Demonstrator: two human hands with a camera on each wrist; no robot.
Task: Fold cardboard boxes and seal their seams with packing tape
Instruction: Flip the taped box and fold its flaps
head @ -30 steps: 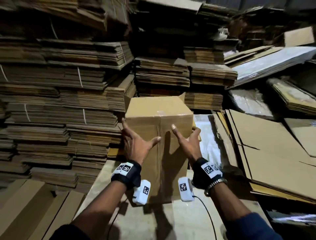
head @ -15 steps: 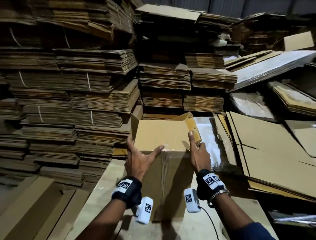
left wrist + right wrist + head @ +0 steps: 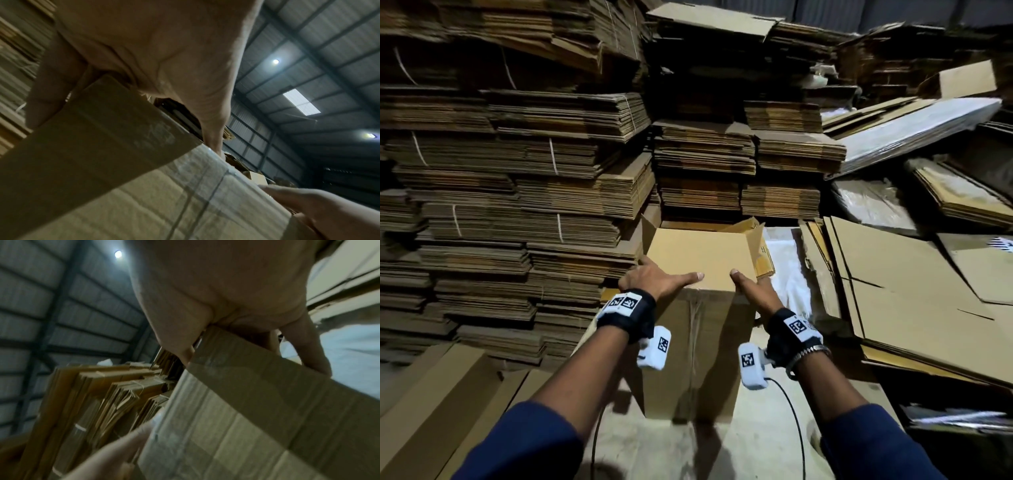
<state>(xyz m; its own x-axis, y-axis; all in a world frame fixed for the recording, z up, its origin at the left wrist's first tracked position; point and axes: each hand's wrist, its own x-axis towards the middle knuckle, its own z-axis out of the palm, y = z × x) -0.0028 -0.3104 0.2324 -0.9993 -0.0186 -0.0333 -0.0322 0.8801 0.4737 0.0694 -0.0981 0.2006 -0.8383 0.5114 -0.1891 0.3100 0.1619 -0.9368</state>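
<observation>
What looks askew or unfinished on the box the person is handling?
The upright box has its top unsealed: the near flap is pressed flat by both hands, but the right side flap and far left flap stand up, unfolded.

Corrugated roof [image 3: 320,48]; ceiling lamps [image 3: 276,61]

No readable text, brands or numbers anywhere. Only markings: black-and-white square fiducial codes, no letters. Two sit on the left wristband [image 3: 624,303], one on the white left wrist camera [image 3: 655,347], one on the right wristband [image 3: 798,326], one on the white right wrist camera [image 3: 751,365]. A black-striped white patch [image 3: 1004,244] shows at the right edge, too clipped to read. The cardboard box [image 3: 702,260] faces look unprinted; the wrist views are too blurred to tell.
</observation>
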